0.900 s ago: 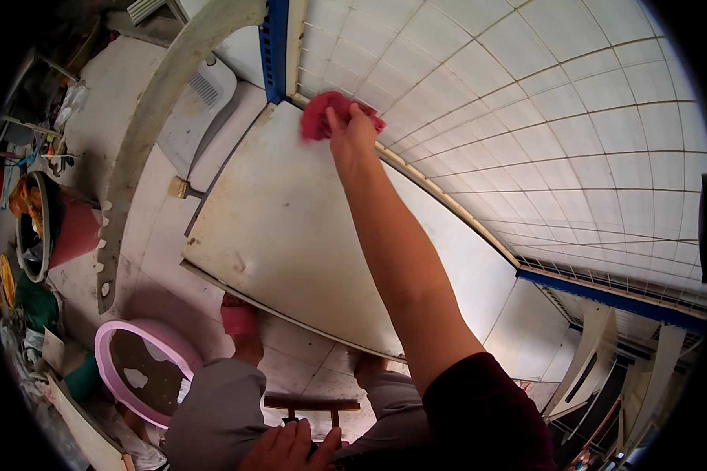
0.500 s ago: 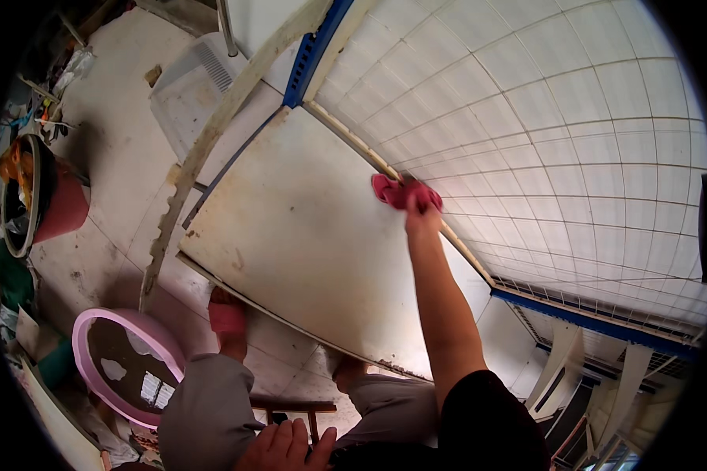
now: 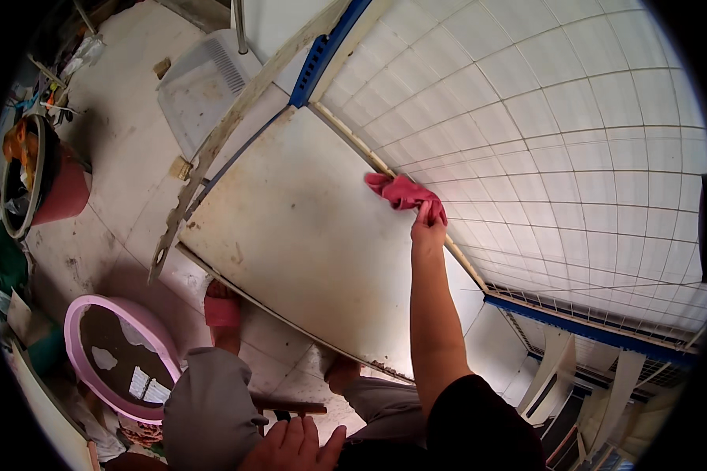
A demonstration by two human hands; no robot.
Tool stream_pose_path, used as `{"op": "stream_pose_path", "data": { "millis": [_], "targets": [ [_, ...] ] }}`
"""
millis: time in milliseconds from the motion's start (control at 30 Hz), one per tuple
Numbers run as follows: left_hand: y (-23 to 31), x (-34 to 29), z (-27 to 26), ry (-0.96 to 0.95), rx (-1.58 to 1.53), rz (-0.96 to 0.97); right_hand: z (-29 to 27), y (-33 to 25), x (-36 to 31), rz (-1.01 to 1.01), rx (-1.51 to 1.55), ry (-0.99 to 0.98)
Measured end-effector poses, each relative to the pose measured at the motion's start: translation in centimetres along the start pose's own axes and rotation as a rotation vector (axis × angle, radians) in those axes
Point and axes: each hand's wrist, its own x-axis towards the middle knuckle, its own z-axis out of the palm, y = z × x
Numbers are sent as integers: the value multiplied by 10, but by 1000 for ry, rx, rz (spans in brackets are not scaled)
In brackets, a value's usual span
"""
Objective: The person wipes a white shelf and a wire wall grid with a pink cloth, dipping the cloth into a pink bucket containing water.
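My right hand (image 3: 429, 225) is closed on a red cloth (image 3: 404, 191), its arm stretched forward over a white panel (image 3: 306, 228). The cloth lies along the panel's far right edge, where a pale strip meets the wire grid (image 3: 526, 149). Stains and small dark specks mark the panel, and its near edge looks chipped. My left hand (image 3: 297, 446) rests near my lap at the bottom of the view, its fingers stretched out and holding nothing.
A pink basin (image 3: 78, 337) with dark water stands on the floor at left. Behind it is a red bucket (image 3: 67, 188) filled with odds and ends. A blue upright (image 3: 318, 67) rises at the panel's far corner. A small wooden stool (image 3: 298, 407) shows between my legs.
The red cloth has shifted slightly along the panel's edge and spread out more, with my right hand slightly nearer to me. My left hand stays near my lap.
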Motion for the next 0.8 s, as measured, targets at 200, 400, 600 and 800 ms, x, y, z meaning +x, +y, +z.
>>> {"op": "stream_pose_path", "data": {
  "millis": [200, 400, 600, 800],
  "targets": [
    [2, -4, 4, -44, 40, -20, 57, 116, -52, 46, -300, -160],
    [9, 1, 4, -29, 36, -23, 84, 121, -68, 229, -550, -291],
    [9, -1, 4, 31, 0, 12, -2, 29, 5, -64, -456, -468],
    [1, -8, 1, 38, 32, -26, -15, 20, 1, -224, -353, -45]
  ]
}}
